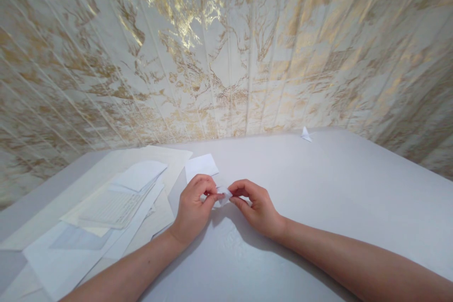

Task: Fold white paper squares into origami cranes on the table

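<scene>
A small folded white paper (223, 196) is held between both hands, just above the table near the middle of the view. My left hand (197, 203) pinches its left side between thumb and fingers. On the right side, the thumb and index finger of my right hand (256, 205) grip the other edge. The exact shape of the folds is too small to make out. Behind my left hand lies a flat white paper piece (201, 165), its near part hidden by the fingers.
Loose sheets and a lined, written page (109, 207) are piled on the left of the white table (332, 198). A small folded paper shape (306, 135) stands near the back edge. A white and gold patterned curtain (226, 56) hangs behind.
</scene>
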Available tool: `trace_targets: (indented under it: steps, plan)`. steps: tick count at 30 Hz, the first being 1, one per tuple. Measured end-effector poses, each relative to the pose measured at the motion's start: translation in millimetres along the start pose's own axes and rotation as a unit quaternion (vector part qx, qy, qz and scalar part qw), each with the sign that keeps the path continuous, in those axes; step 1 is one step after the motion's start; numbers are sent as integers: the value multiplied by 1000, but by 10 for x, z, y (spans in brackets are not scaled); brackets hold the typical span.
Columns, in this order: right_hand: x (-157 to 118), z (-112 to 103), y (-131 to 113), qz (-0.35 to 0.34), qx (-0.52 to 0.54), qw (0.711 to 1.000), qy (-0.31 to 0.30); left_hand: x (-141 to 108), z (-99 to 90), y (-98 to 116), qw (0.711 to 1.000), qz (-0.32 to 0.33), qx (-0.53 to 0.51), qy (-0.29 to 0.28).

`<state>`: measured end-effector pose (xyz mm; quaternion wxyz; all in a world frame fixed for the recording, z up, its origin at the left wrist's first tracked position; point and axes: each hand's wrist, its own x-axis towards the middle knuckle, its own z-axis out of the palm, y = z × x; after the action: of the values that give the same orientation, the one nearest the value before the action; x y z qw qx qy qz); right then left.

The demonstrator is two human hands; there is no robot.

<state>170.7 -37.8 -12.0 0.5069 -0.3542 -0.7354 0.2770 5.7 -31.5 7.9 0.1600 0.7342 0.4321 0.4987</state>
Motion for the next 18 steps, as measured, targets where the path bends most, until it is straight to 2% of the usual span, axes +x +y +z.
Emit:
trace_targets:
  steps: [5, 9, 11, 13, 16, 18]
  plan:
    - [-19, -36, -18, -83, -72, 994, 4, -17, -35, 23, 997, 73, 28, 5]
    - [-18, -51, -20, -119, -89, 989, 1, -15, -26, 13, 998, 66, -7, 2]
    - [-13, -51, -16, -126, -87, 988, 0, -13, -9, 1, 999, 12, -49, -3]
    - [-7, -49, -15, -118, -75, 990, 0, -12, 10, -11, 991, -78, -110, -17]
    - [2, -50, -19, -84, -48, 995, -6, -8, 33, -16, 953, -210, -215, -46]
    - [9, -54, -25, -68, -35, 997, -14, -4, 43, -6, 924, -252, -282, -49]
